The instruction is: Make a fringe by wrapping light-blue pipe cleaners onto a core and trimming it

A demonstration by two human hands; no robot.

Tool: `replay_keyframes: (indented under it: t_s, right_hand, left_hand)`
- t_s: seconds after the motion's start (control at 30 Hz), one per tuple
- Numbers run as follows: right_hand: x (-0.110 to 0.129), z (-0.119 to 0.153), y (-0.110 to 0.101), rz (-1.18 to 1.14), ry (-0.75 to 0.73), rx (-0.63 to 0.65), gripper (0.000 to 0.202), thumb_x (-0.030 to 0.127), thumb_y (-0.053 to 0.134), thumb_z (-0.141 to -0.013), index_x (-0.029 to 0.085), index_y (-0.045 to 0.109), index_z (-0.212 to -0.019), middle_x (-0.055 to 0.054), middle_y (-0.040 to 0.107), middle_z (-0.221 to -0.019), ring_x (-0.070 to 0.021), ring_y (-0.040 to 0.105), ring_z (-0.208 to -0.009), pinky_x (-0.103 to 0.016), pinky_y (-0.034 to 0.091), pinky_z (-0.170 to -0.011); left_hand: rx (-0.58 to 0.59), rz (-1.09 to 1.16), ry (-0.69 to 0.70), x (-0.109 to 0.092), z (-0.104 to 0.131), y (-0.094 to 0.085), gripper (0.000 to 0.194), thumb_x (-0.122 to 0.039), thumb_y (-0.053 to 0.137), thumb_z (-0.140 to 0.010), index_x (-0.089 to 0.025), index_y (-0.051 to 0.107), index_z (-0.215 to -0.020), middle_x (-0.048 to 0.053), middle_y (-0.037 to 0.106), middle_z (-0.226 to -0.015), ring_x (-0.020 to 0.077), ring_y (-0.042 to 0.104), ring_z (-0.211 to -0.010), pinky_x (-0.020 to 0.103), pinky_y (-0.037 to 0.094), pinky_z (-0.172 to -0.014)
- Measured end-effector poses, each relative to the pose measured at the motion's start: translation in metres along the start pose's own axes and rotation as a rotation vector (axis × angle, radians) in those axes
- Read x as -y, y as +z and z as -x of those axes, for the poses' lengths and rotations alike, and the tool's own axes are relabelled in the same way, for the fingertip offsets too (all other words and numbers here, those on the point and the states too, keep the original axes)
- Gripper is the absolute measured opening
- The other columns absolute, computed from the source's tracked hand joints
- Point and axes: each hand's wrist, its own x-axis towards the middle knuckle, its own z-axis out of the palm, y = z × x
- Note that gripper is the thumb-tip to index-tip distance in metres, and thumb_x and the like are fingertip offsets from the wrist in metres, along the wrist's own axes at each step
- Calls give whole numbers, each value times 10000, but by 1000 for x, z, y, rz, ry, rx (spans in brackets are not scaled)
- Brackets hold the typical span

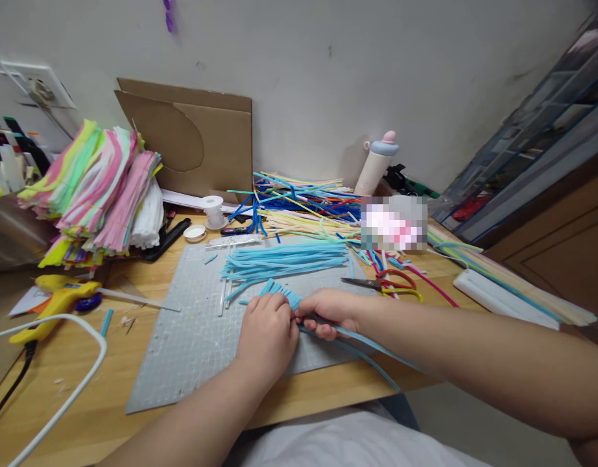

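No words, brands or numbers can be read. At nine o'clock, a yellow glue gun [56,296] bears a small dark label [72,286] — its print too blurred to make out. At two o'clock, a pale bottle [373,170] shows only a faint mark — illegible.

The one view looks out from the person's head, forward and steeply down over the desk [289,397]. The shirt [342,441] and both forearms come in closest, at the lower edge; the left hand [270,324] and right hand [328,312] sit near, just below centre. The mat [182,350] spreads at middle range, with the wall [309,78] facing the lens behind. At upper right, what looks like a shelf [532,130] slants, too blurred to place surely.
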Motion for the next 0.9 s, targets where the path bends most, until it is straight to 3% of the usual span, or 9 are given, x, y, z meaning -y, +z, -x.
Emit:
replay_keyframes:
  t_s: [0.2, 0.37, 0.43, 0.5, 0.57, 0.63, 0.7, 0.8, 0.9]
  right_hand:
    - [-5, 0, 7, 158, -106, -111, 239, 154, 444, -776, 175, 393, -543, 77, 362, -385, -48, 300, -278, -166, 210, -300]
    - [-17, 1, 16, 319, -295, -308, 157, 132, 470, -748, 189, 414, -612, 74, 413, -433, -73, 369, -362, -196, 255, -393]
    - [-22, 4, 13, 588, -491, -395, 84, 138, 508, -731, 180, 482, -662, 42, 509, -522, -96, 452, -470, -210, 286, -461]
    - [-23, 7, 4, 1101, -765, -405, 49, 151, 512, -749, 170, 556, -746, -8, 602, -650, -129, 513, -580, -231, 303, -515]
    - [-21, 9, -6, 1613, -977, -280, 158, 140, 440, -807, 165, 591, -849, -56, 644, -725, -158, 541, -614, -257, 311, -528]
    - [-17, 12, -13, 1842, -1064, -152, 234, 120, 373, -843, 160, 597, -900, -83, 656, -748, -175, 560, -622, -274, 323, -531]
    - [-13, 13, -14, 1797, -1015, -183, 219, 161, 383, -852, 161, 596, -904, -86, 658, -745, -184, 576, -619, -276, 342, -529]
    - [-7, 14, -6, 1334, -596, -274, 173, 251, 429, -834, 169, 580, -819, -34, 617, -612, -151, 565, -497, -243, 369, -479]
    - [-3, 10, -1, 716, -150, -64, 207, 232, 378, -830, 166, 533, -711, 21, 525, -474, -111, 495, -341, -212, 361, -380]
  left_hand:
    - [23, 22, -8, -1, 0, 0, 108, -126, 537, -738, -190, 580, -663, 22, 615, -782, 203, 552, -809, 364, 368, -744]
    - [76, 149, -32, 1, -2, 0, 129, -105, 535, -706, -193, 567, -616, 3, 603, -730, 181, 549, -769, 346, 363, -711]
    - [97, 212, -55, 3, -3, 0, 127, -103, 545, -688, -192, 561, -599, -4, 602, -713, 176, 548, -759, 339, 363, -705]
    - [123, 261, -72, 6, -5, 1, 128, -103, 556, -672, -189, 547, -578, -8, 598, -694, 174, 546, -749, 333, 365, -698]
    - [146, 296, -86, 7, -6, 1, 136, -102, 562, -663, -187, 531, -562, -11, 593, -678, 171, 542, -737, 326, 367, -687]
    - [155, 321, -96, 9, -7, 1, 140, -104, 565, -661, -187, 526, -556, -13, 592, -674, 169, 539, -731, 323, 372, -683]
    - [154, 326, -103, 9, -7, 1, 144, -97, 558, -659, -187, 526, -552, -11, 590, -669, 170, 540, -728, 324, 376, -682]
    - [143, 322, -105, 8, -6, 1, 138, -90, 549, -662, -189, 544, -567, -4, 594, -680, 177, 547, -740, 334, 383, -698]
    - [131, 318, -102, 7, -5, 1, 127, -97, 546, -680, -192, 567, -597, -2, 601, -698, 180, 553, -755, 349, 385, -724]
